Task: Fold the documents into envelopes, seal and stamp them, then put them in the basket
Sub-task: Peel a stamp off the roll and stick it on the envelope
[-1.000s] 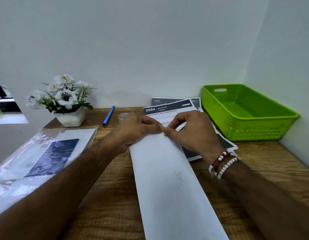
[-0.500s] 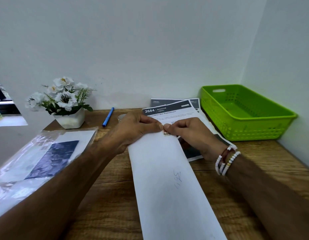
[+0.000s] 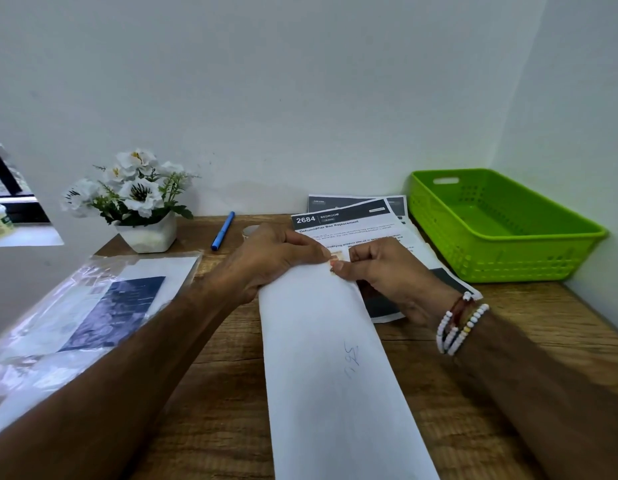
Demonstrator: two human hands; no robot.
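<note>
A long white envelope lies lengthwise on the wooden desk, running from the near edge to my hands. At its far right corner sits a small stamp. My left hand grips the far end of the envelope, thumb beside the stamp. My right hand has curled fingers and its thumb presses the corner by the stamp. Printed documents lie beyond the hands. An empty green basket stands at the far right.
A clear plastic sleeve holding papers lies at the left. A white pot of flowers, a blue pen and a small round item sit near the back wall. Walls close off the back and right.
My right hand has curled and turned, its wrist shifting right while the thumb came onto the stamp corner. The left hand and the envelope have barely moved.
</note>
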